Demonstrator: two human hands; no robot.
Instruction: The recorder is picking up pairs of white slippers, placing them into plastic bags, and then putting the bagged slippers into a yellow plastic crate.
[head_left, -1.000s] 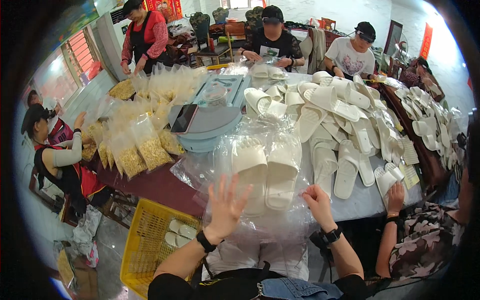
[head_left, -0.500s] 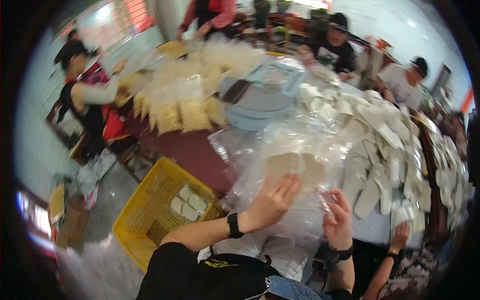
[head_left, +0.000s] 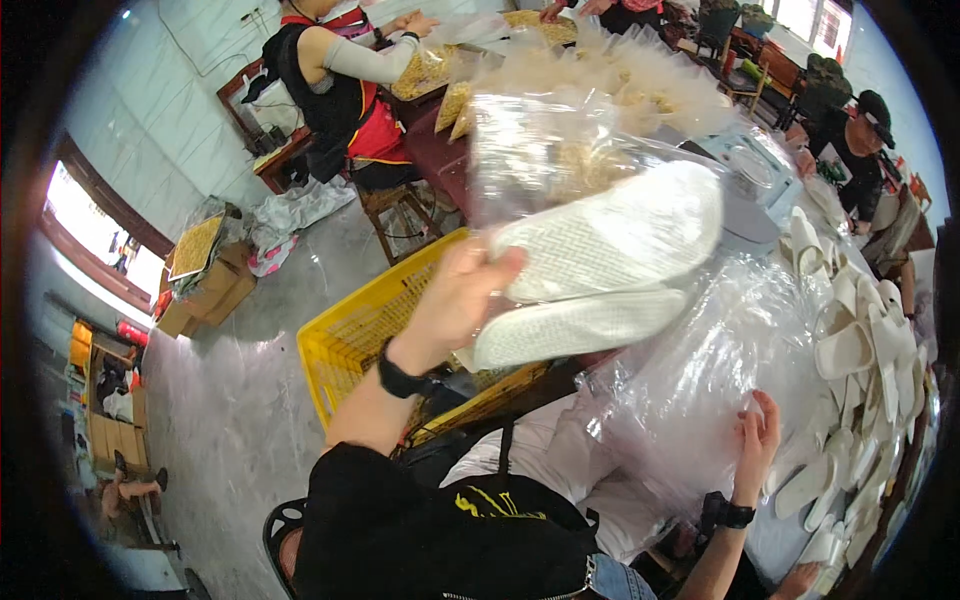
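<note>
A pair of white slippers (head_left: 622,232) in a clear plastic bag hangs in the air, soles facing up. My left hand (head_left: 455,295) grips their near left end, thumb across the upper sole. Beyond the slippers the loose part of the clear bag (head_left: 520,150) stands up. Over the table edge, to the right of the slippers, lies a pile of clear plastic bags (head_left: 690,370). My right hand (head_left: 760,435) is at the right side of that pile with its fingers apart, holding nothing.
A yellow plastic basket (head_left: 345,325) stands left, beneath my left forearm. Many loose white slippers (head_left: 870,340) are heaped at right. Bags of small yellowish pieces (head_left: 640,85) cover the far table. Co-workers sit around it; another person's hand (head_left: 797,580) is at lower right.
My left hand has gone from lying flat on the bagged slippers to gripping them, lifted and moved leftward toward the basket. My right hand stays by the bags. The view has turned left.
</note>
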